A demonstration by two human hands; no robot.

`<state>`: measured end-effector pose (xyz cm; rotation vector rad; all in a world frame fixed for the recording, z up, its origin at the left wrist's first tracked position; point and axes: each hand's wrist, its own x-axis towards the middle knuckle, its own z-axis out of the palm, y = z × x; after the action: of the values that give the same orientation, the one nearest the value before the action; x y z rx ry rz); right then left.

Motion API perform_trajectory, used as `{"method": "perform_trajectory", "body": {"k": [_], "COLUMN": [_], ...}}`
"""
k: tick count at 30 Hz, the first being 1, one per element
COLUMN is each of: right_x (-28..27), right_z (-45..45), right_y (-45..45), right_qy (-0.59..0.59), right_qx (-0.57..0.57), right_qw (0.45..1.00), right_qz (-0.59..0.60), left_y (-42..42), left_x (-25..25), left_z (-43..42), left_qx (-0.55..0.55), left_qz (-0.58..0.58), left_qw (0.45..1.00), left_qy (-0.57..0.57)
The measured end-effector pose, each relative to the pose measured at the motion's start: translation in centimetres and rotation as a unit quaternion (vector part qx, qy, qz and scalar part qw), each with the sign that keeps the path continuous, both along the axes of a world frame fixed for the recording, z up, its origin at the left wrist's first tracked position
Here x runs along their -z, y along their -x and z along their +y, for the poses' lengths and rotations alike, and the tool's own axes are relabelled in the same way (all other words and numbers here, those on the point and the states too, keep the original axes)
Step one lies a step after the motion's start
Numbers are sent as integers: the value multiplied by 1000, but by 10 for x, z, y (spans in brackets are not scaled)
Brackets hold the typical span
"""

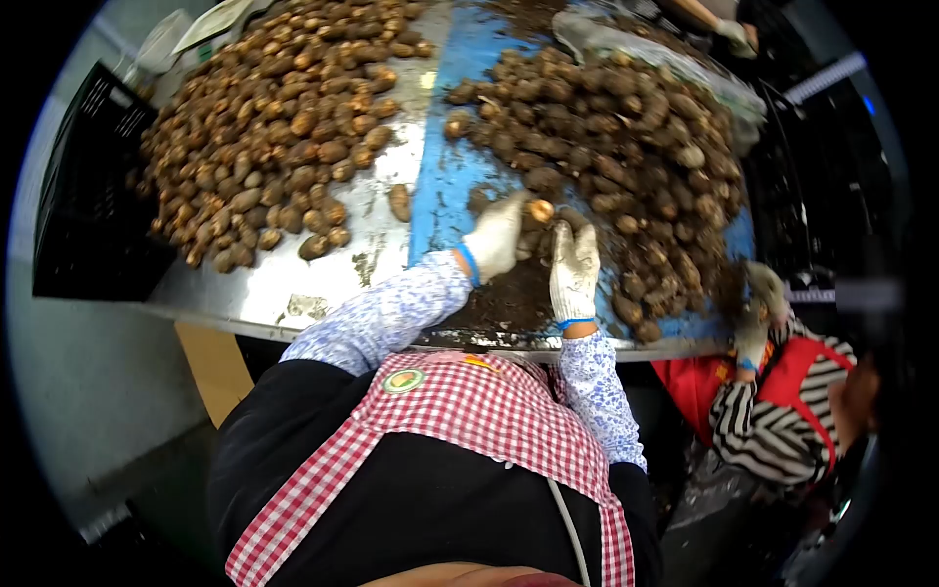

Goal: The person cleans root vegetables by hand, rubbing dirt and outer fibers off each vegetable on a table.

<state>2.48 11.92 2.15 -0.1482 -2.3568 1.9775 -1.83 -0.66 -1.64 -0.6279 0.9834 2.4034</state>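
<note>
Both of my hands wear off-white work gloves, soiled at the fingers, over the near edge of the dark tuber pile. My left hand (495, 238) is closed around a taro (541, 210), whose pale cut end faces up. Just to its right, my right hand (575, 262) has its fingers bent at a dark, soil-covered taro, which the glove partly hides. Loose dark soil (504, 303) lies under both hands on the blue surface. The large heap of unsorted-looking, dirty taros (626, 147) rises beyond and to the right of my hands.
Cleaner, browner taros (284, 127) are heaped on the metal tabletop (386, 235) at left, beside a black crate (88, 196). A clear plastic bag (665, 59) lies behind the dark heap. A co-worker's gloved hands (763, 303) are at the right corner; another person's glove (734, 37) shows at far right.
</note>
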Motion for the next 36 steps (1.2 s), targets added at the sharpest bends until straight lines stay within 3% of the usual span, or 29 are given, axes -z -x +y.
{"method": "perform_trajectory", "body": {"k": [1,2,3,5,6,7,8,9,11,13,14,15,16,17,19,21,22,23,24,27,31,32,33,36], "right_x": [4,-4,-10,-33,-42,-18,-4,1,-22,-20,-18,-13,3,2,-14,-52,-56,-42,-40,-33,-20,-24,-18,-24], "right_z": [7,18,22,14,8,12,5,13,9,11,15,24,39,46,46,27,20,20,21,18,24,32,43,59], "right_y": [0,-4,-6,-4,-7,-4,0,-4,-10,-10,-9,-6,-3,0,-4,-11,-12,-9,-6,-3,-3,0,6,4], "right_qy": [-57,-191,-228,-361,-397,-177,51,-96,-331,-456,-505,-552,-580,-542,-350,-299,-450,-457,-449,-418,-405,-488,-548,-466], "right_qx": [-8,-29,-67,-99,-89,-72,-54,-82,-99,-159,-162,-164,-91,-70,-43,-111,-128,-98,-112,-176,-225,-240,-206,-140], "right_qw": [994,979,967,925,912,980,995,992,934,858,832,803,782,820,924,947,884,880,883,875,850,825,798,872], "right_qz": [89,62,92,-64,-48,-57,-59,-6,94,174,163,151,208,168,150,-29,15,84,85,169,249,153,141,53], "left_y": [-4,-9,-14,-24,-25,-29,-36,-39,-37,-35,-32,-38,-35,-33,-30,-38,-40,-43,-47,-44,-37,-36,-36,-36], "left_x": [-16,-22,-23,-37,-26,-25,-24,-23,-18,-17,-45,-54,-42,-34,-25,-24,-27,-28,-27,-22,-14,-13,-15,-25], "left_z": [-5,-7,-11,-13,-10,-8,-8,-8,-9,-11,-10,-10,-12,-14,-14,-11,-9,-7,-7,-23,-42,-44,-43,-37], "left_qx": [1,-2,10,92,117,98,76,53,40,26,21,-27,-24,-23,-6,35,66,97,64,127,132,134,101,33], "left_qz": [-37,-4,67,242,330,357,384,410,337,252,104,96,139,183,222,237,240,241,208,222,193,186,157,89], "left_qw": [999,999,996,963,931,919,906,890,939,967,994,993,988,981,975,970,965,958,972,955,972,973,981,986], "left_qy": [25,36,55,78,103,133,162,191,65,-31,29,-63,-58,-55,-13,46,82,118,83,147,27,-4,-43,-136]}}
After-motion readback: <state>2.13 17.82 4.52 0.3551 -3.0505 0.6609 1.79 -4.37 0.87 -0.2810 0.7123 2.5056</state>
